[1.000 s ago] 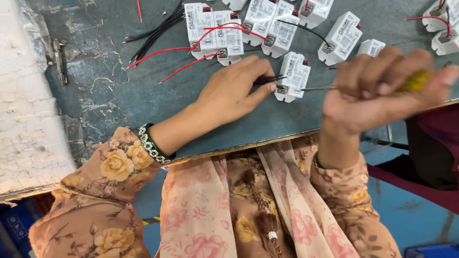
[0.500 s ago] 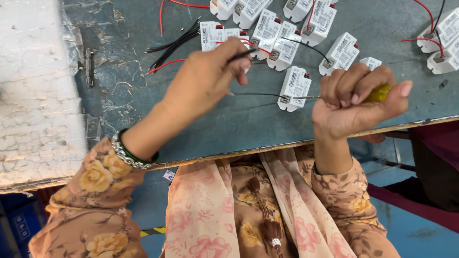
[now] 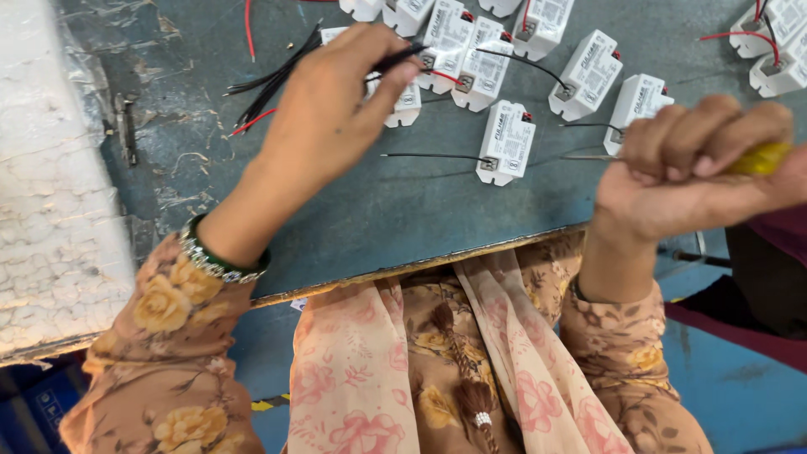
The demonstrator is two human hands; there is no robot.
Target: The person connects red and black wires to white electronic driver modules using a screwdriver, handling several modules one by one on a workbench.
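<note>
My left hand [image 3: 332,105] reaches over the blue-grey table [image 3: 403,219] and pinches a black wire [image 3: 402,57] between thumb and fingers, near a bundle of loose black and red wires [image 3: 271,88]. My right hand [image 3: 685,172] is closed around a yellow-handled screwdriver [image 3: 756,160], whose thin metal shaft points left toward a small white box [image 3: 635,105]. Another white rectangular box [image 3: 507,141] with a black wire sticking out to its left lies between the two hands.
Several more white boxes with red and black leads [image 3: 487,59] lie along the far side of the table, and others sit at the far right [image 3: 777,42]. A cracked white slab [image 3: 50,202] covers the table's left end. The table's front edge [image 3: 420,267] runs just above my lap.
My left hand moved up and left, from the white box toward the wire bundle, and now pinches a black wire. My right hand with the screwdriver stayed at the right.
</note>
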